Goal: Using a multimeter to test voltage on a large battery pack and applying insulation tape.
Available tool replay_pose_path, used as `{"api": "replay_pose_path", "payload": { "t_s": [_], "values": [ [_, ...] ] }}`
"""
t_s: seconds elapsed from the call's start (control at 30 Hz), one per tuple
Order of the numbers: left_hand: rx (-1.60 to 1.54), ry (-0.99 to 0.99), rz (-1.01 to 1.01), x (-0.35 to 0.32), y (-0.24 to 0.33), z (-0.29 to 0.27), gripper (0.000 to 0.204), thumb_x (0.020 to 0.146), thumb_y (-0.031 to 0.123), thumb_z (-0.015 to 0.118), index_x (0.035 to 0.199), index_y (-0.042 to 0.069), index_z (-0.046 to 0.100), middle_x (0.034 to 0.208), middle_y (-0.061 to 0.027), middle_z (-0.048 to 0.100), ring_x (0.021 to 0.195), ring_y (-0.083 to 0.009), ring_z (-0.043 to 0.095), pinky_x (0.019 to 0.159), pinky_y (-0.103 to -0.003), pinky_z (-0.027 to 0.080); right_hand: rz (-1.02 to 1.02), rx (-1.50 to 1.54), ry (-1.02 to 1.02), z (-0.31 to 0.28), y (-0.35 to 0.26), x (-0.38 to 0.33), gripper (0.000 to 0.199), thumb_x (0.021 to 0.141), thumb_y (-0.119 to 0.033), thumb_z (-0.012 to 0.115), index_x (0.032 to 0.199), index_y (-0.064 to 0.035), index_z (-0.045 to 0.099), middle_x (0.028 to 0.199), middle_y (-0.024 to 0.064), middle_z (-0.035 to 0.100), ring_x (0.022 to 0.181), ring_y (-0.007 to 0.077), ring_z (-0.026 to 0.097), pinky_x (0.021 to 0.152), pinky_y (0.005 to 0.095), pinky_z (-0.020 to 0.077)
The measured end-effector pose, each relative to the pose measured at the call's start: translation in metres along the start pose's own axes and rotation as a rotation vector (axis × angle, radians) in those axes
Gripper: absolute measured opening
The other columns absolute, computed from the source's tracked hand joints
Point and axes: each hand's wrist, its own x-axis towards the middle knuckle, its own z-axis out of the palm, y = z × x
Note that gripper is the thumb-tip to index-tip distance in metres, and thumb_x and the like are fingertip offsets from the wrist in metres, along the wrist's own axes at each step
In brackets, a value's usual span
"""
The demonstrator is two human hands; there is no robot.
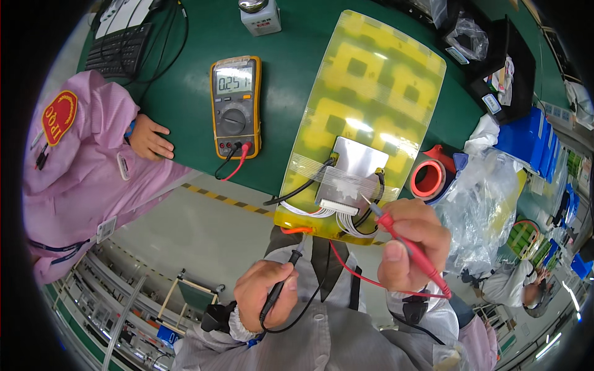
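One yellow pack (365,117) lies aslant on the green bench (284,74), its near end at the person's lap. The left hand (263,294) is below the pack's near end, fingers curled and pinching the black probe (275,297); the tip points up toward that end, near the orange lead (296,230), and I cannot tell whether it touches anything. The right hand (414,241) is at the pack's near right corner, thumb and fingers pinching the red probe (421,256). Its tip is over the silver plate (352,170) on the pack, near the white connector (339,206); contact there cannot be told either. Left of the pack is the meter (235,108), digits on its screen. Farther left of the pack, a co-worker's hand (150,137) rests on the bench; right of the pack stands a red tape roll (428,179).

Setting up looks done: plate taped down, meter on, leads plugged in. Measuring seems under way; what appears left is settling both tips on their contacts and taking the reading, though how many points are checked cannot be told
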Motion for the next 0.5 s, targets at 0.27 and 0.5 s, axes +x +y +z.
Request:
{"api": "replay_pose_path", "payload": {
  "t_s": [0.27,0.5],
  "values": [
    [0.006,-0.046,0.153,-0.009,-0.004,-0.01,0.021,0.082,-0.005,0.067,0.103,-0.003,0.067,0.081,-0.0149,0.072,0.066,-0.0267,0.068,0.065,-0.036,0.056,0.163,0.154,0.084,-0.002,-0.009,-0.029,0.027,0.096,-0.008,0.062,0.116,0.0002,0.046,0.094,0.0216,0.062,0.075,0.0222,0.06,0.071,0.0351,0.0516],
    [-0.093,-0.006,0.205,-0.025,-0.006,-0.009,0.019,0.103,0.014,0.052,0.118,0.002,0.051,0.093,-0.023,0.073,0.072,-0.0268,0.068,0.067,-0.042,0.055,-0.005,0.186,0.071,0.013,-0.03,-0.054,0.019,0.087,0.001,0.062,0.105,0.0051,0.059,0.096,0.0198,0.062,0.076,0.0287,0.064,0.066,0.0403,0.0548]
  ]
}}
